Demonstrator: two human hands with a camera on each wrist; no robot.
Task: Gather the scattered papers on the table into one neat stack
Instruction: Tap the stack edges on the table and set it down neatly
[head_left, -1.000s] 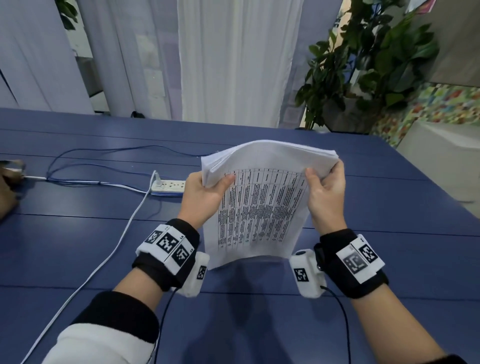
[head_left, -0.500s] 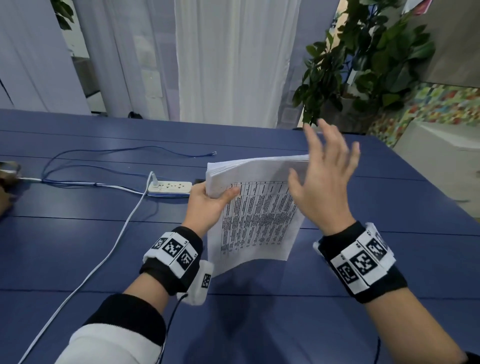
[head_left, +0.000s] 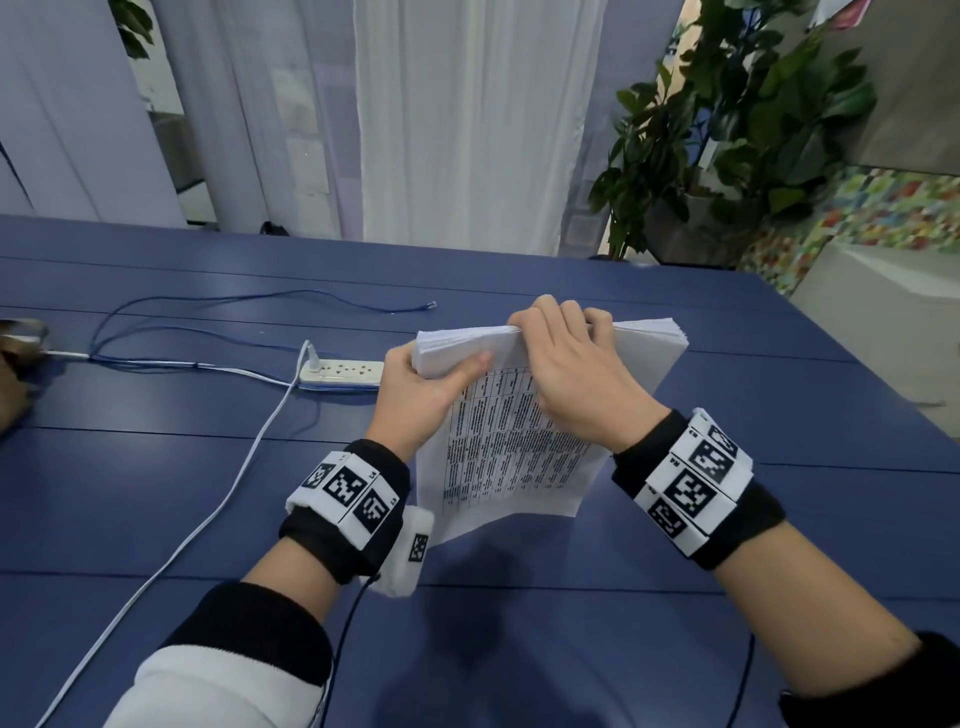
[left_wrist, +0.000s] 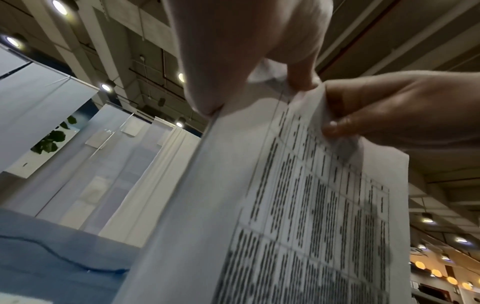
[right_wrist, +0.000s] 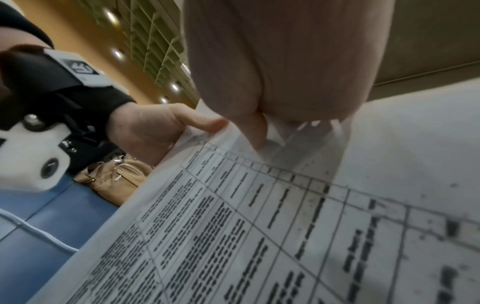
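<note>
Stack of papers (head_left: 519, 441) upright on blue table (head_left: 156, 493), left hand (head_left: 415, 400) gripping its left edge, right hand (head_left: 576, 379) curled over its top edge

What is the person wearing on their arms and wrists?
Each wrist wears a black band wrapped with white blocks printed with black square codes. A small white camera hangs under the left wrist, trailing a thin dark cable. The left sleeve is black and white.

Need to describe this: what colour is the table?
Dark blue table, clearest in the head view.
</note>
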